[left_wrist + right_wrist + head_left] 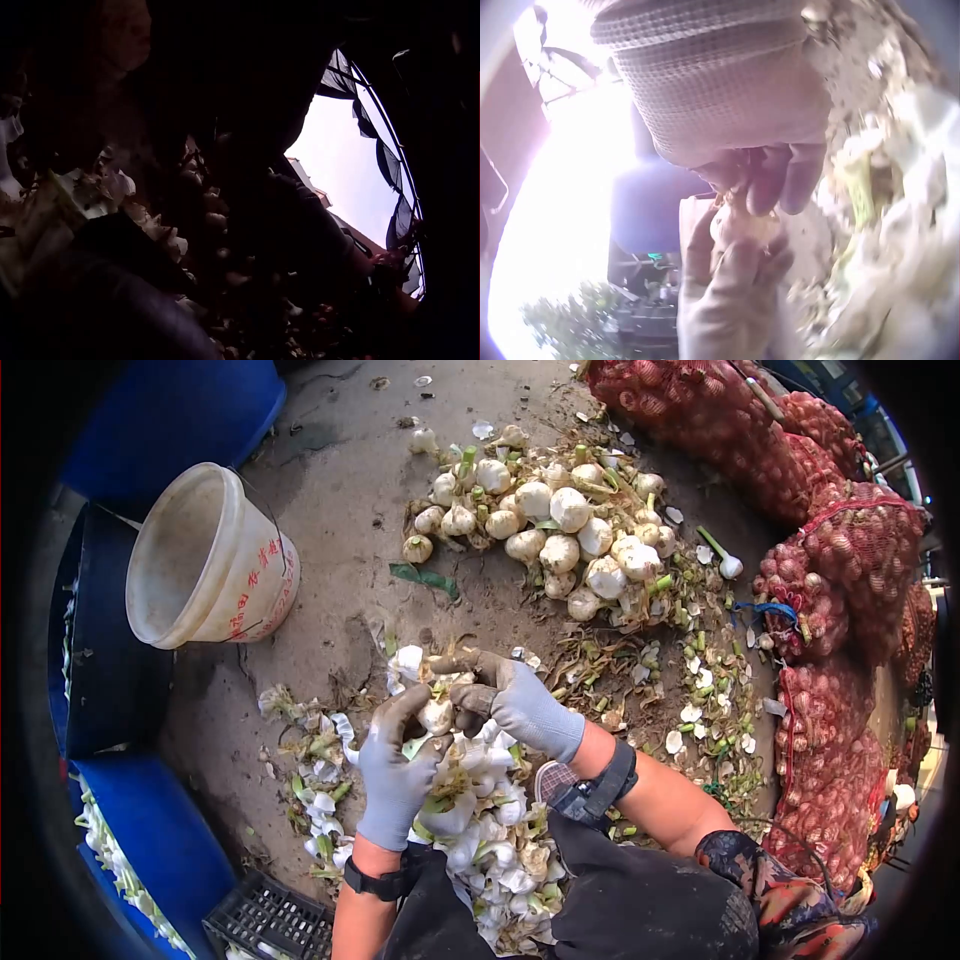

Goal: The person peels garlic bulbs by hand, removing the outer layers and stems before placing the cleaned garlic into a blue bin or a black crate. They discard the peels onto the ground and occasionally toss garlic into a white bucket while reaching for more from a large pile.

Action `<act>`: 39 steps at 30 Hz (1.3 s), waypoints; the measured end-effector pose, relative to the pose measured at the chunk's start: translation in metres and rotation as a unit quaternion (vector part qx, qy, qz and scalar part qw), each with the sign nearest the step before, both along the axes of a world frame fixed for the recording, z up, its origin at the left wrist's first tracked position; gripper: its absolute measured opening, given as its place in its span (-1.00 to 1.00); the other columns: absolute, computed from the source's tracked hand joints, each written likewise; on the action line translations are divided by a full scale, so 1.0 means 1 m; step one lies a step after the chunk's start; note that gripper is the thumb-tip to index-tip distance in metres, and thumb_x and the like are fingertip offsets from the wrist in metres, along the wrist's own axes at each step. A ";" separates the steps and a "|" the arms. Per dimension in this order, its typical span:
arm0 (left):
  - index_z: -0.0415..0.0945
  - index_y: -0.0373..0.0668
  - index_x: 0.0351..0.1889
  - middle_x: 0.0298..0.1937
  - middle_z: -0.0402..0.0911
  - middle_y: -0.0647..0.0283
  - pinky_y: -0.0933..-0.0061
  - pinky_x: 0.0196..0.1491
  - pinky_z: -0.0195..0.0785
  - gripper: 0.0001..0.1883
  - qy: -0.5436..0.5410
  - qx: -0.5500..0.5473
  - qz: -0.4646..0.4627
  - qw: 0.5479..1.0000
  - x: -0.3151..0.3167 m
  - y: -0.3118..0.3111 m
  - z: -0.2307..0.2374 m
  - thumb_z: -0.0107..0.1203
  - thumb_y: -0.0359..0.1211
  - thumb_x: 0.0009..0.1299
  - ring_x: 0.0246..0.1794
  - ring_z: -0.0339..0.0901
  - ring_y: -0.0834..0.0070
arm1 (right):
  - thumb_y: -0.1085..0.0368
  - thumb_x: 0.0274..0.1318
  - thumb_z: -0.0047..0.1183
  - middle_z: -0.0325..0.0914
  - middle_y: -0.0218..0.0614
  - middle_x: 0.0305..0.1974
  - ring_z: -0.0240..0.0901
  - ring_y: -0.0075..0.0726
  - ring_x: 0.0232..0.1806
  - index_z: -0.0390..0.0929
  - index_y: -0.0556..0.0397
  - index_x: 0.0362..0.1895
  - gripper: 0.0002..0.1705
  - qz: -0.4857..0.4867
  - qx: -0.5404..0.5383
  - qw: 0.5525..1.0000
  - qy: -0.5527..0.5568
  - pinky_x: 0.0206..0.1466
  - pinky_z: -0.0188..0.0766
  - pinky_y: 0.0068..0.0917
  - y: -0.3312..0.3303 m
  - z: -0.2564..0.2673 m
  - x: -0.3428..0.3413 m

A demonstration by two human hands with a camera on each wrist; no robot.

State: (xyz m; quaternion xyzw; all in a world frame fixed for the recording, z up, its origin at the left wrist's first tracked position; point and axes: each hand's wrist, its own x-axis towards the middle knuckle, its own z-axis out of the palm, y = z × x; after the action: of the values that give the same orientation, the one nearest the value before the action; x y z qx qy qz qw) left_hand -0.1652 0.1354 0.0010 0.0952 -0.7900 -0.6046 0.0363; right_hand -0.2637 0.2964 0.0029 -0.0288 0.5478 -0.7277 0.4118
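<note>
A garlic bulb (436, 716) is between my two gloved hands, above the heap of peelings at my lap. My left hand (393, 768) grips it from the near left side, thumb and fingers around it. From the right, my right hand (528, 705) pinches at its dry top with curled fingers. In the right wrist view the bulb (739, 225) sits in the lower hand's fingertips, with the right hand's fingers (765, 180) at its upper end. White husks and stalks (490, 850) are piled below the hands. The left wrist view is mostly dark.
A pile of untrimmed garlic (560, 520) lies ahead on the dirt floor. At the left stand a white bucket (270, 585) and blue tubs (160, 840), with a black crate (265, 920) nearby. Red mesh sacks (830, 730) line the right side. Scraps (690, 690) litter the ground.
</note>
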 end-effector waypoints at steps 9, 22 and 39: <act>0.27 -0.36 0.27 0.09 0.51 0.17 0.43 0.16 0.33 -0.41 -0.089 0.278 0.076 0.953 0.021 0.012 0.009 0.21 -0.38 0.30 0.07 0.48 0.49 | 0.07 0.28 -0.01 0.46 -0.51 -0.58 0.28 -0.73 -0.66 0.56 0.12 -0.24 -0.66 0.118 0.111 0.987 -0.024 -0.64 0.20 -0.73 0.001 0.012 0.018; 0.29 -0.20 0.26 -0.16 0.55 0.20 0.55 -0.35 0.42 -0.42 -0.177 0.408 0.092 0.891 0.031 0.004 0.007 0.12 -0.08 0.39 -0.36 0.49 0.54 | 0.25 0.15 0.00 0.57 -0.12 -0.48 0.54 -0.18 -0.48 0.49 0.14 -0.23 -0.78 0.126 0.193 0.953 0.196 -0.37 0.46 -0.31 -0.002 0.007 0.030; 0.24 -0.26 0.33 0.02 0.54 0.17 0.46 0.08 0.39 -0.52 -0.213 0.291 0.124 0.924 0.044 -0.014 -0.003 -0.04 -0.42 0.44 0.03 0.50 0.46 | 0.37 0.02 -0.03 0.61 -0.12 -0.40 0.56 -0.28 -0.29 0.60 0.13 -0.23 -0.77 0.150 0.229 0.930 0.244 -0.21 0.43 -0.32 -0.008 0.000 0.033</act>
State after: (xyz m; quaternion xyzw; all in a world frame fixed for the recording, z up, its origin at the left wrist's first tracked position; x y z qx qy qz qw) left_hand -0.1215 0.1217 -0.0017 0.3255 -0.5506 -0.7637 -0.0878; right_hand -0.2307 0.2884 0.0033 -0.1917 0.7725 -0.4827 0.3653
